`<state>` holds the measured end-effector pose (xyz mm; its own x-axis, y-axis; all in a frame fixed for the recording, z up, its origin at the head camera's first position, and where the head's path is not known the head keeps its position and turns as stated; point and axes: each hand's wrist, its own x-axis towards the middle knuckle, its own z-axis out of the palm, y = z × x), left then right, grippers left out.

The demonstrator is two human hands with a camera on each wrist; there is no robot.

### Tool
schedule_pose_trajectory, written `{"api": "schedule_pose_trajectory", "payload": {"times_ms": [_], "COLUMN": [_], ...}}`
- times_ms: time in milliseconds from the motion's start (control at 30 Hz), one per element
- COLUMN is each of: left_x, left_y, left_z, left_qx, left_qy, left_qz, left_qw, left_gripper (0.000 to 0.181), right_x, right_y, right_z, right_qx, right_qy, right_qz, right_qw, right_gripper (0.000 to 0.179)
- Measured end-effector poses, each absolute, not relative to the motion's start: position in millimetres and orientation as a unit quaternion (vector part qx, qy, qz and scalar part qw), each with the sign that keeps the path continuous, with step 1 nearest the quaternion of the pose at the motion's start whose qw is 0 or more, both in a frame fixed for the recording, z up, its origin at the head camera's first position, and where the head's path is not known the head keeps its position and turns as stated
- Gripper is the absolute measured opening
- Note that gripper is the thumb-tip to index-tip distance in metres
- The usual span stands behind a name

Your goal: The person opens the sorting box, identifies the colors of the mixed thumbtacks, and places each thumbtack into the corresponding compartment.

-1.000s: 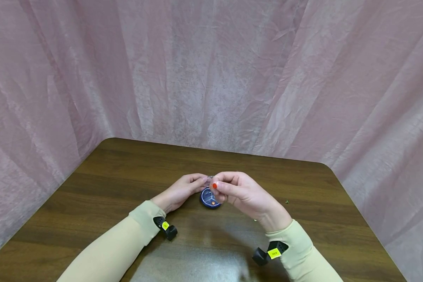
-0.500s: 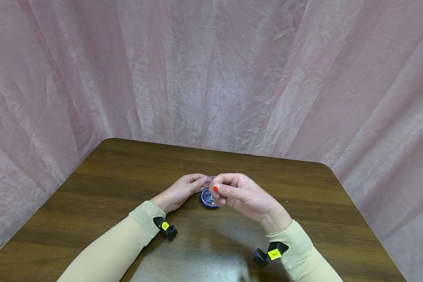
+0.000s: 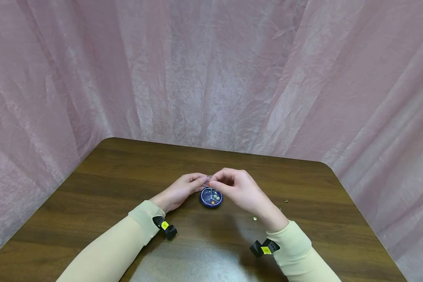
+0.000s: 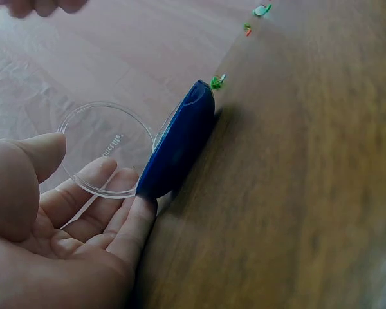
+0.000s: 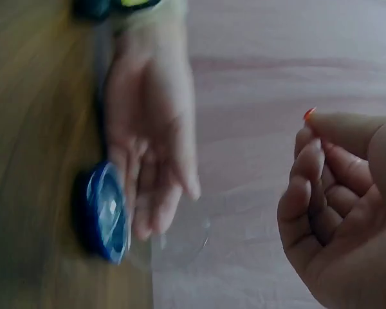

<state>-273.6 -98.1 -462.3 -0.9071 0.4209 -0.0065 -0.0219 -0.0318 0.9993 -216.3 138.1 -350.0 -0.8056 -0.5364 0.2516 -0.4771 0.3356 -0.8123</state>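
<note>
Left hand (image 3: pixel 179 190) low over the table (image 3: pixel 155 164). Thumb and fingers grip the lid (image 4: pixel 108 141), a clear disc, raised and tipped back from the case. Lettering on it. Lower fingertips right at the case's edge; of the two hands, this one is nearer the case.

Next, the case (image 3: pixel 211 206): blue, round, lying flat on the table near mid-scene, dividers making a Y, so three compartments. Near compartment: an orange bit (image 3: pixel 213 202). Right compartment: pale green bits (image 3: pixel 216 197). Left compartment: a glint only; too small to tell whether anything lies there.

Right hand (image 3: pixel 244 192) in the air. Thumb and forefinger pinch a red bit (image 5: pixel 309 114); remaining fingers curl behind. Key relation: the case lies below the pinch, well apart from it in the right wrist view. Being round, the case shows no long axis; its uncovered side faces up, with the lid on the far side.

Rightward on the table: a pale bit (image 3: pixel 255 219), near the right forearm. Farther right, a green bit (image 3: pixel 286 201), beyond the forearm.
</note>
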Motion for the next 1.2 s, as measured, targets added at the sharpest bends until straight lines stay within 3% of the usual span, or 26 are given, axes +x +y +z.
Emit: {"api": "schedule_pose_trajectory", "payload": {"times_ms": [167, 467, 733, 1200], "left_x": [-274, -272, -272, -275], "left_y": [-98, -99, -97, -95], "left_z": [-463, -464, -463, -466], "left_qx": [0.150, 0.152, 0.140, 0.142], "left_qy": [0.677, 0.679, 0.684, 0.680], "left_qz": [0.703, 0.702, 0.699, 0.704], "left_qw": [0.159, 0.150, 0.151, 0.151], "left_gripper": [0.039, 0.038, 0.039, 0.038], "right_x": [-221, -227, -230, -231], "right_y": [136, 134, 132, 134], "right_z": [-358, -374, -391, -407], "right_qx": [-0.307, -0.293, -0.297, -0.326], "right_qy": [0.869, 0.916, 0.937, 0.933], "right_qz": [-0.385, -0.270, -0.157, -0.098], "right_qw": [-0.034, -0.040, -0.096, -0.113], "right_gripper": [0.003, 0.009, 0.015, 0.013]}}
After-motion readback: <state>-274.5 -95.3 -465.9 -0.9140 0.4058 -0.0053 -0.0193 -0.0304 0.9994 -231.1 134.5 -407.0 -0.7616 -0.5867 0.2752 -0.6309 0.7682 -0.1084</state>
